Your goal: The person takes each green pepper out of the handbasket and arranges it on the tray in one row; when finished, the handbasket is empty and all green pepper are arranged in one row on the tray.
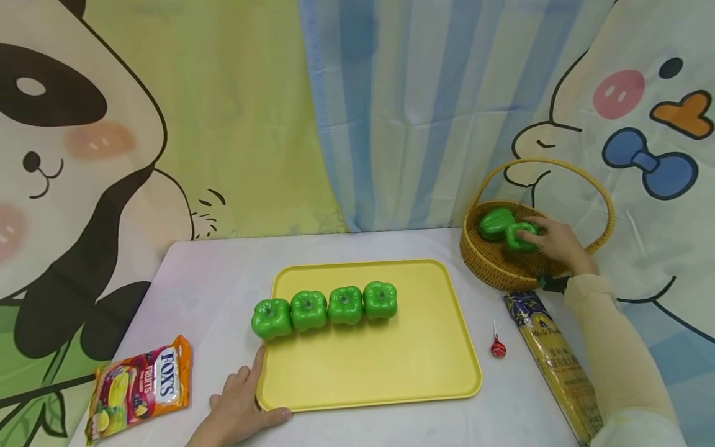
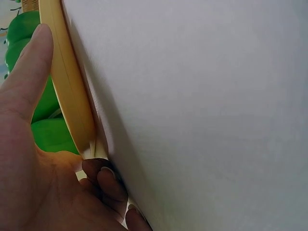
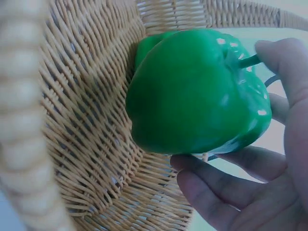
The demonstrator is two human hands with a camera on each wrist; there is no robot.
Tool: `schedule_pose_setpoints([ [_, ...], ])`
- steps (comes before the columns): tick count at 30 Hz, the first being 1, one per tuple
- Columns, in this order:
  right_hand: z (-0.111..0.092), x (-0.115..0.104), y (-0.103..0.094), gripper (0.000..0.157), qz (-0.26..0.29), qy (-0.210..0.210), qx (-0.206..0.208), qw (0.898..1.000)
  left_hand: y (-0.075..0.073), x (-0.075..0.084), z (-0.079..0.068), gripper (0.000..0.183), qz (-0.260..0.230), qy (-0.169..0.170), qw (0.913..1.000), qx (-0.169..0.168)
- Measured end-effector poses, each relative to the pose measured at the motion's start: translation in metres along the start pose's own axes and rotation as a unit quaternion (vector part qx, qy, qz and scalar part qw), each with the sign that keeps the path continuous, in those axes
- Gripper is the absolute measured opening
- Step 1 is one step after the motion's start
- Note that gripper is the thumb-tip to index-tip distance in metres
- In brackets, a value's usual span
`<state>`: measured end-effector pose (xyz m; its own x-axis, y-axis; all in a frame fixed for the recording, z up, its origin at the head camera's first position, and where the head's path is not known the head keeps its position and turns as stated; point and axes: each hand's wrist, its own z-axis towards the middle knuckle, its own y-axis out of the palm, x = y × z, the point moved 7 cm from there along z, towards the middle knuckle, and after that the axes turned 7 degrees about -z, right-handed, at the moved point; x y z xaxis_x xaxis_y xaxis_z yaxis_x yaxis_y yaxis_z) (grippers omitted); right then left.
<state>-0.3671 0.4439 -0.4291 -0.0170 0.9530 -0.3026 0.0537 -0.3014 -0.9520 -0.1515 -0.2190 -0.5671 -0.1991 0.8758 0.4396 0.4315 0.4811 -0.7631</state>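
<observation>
In the head view, my right hand (image 1: 554, 241) reaches into the wicker basket (image 1: 486, 266) and holds a green bell pepper (image 3: 192, 96). Its thumb lies at the stem and the other fingers are at the pepper's underside in the right wrist view. Another green bell pepper (image 1: 496, 223) lies beside it in the basket. My left hand (image 1: 237, 400) rests against the near left corner of the yellow tray (image 1: 368, 366), thumb along the front edge and index finger along the left edge. Several green bell peppers (image 1: 309, 310) form a row across the tray, the leftmost overlapping its left rim.
A FOX'S candy bag (image 1: 142, 388) lies on the white table at the left. Right of the tray are a red lollipop (image 1: 498, 347) and a long golden packet (image 1: 553, 363), partly under my right forearm. The basket's handle (image 1: 606, 205) arches over my right hand. Printed curtains hang behind.
</observation>
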Motion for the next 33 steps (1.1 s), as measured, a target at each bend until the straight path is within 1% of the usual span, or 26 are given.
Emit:
schedule_pose_setpoints([
  [6,-0.014,-0.009,-0.007,0.074,0.027,0.000,0.028,0.999,-0.001,0.002,0.000,0.147,-0.002,0.006,1.0000,0.003],
  [10,-0.020,-0.025,-0.015,0.069,0.049,-0.014,0.058,0.997,-0.002,0.001,0.000,0.146,-0.001,0.007,1.0000,0.001],
  [13,-0.022,-0.040,-0.020,0.065,0.053,-0.028,0.068,0.996,-0.003,0.000,-0.001,0.146,0.000,0.007,1.0000,-0.001],
  [19,-0.028,-0.060,-0.025,0.062,0.051,-0.035,0.086,0.994,0.000,-0.002,-0.003,0.146,-0.006,0.009,0.9999,-0.001],
  [25,-0.036,-0.074,-0.028,0.060,0.056,-0.048,0.112,0.991,0.001,-0.002,-0.002,0.148,-0.007,0.003,1.0000,-0.007],
  [29,-0.038,-0.082,-0.028,0.056,0.046,-0.055,0.127,0.989,0.001,-0.002,-0.001,0.148,-0.007,-0.001,0.9999,-0.012],
  [33,-0.041,-0.094,-0.029,0.049,0.035,-0.084,0.151,0.984,0.000,-0.002,-0.001,0.148,-0.003,-0.003,0.9999,-0.014],
])
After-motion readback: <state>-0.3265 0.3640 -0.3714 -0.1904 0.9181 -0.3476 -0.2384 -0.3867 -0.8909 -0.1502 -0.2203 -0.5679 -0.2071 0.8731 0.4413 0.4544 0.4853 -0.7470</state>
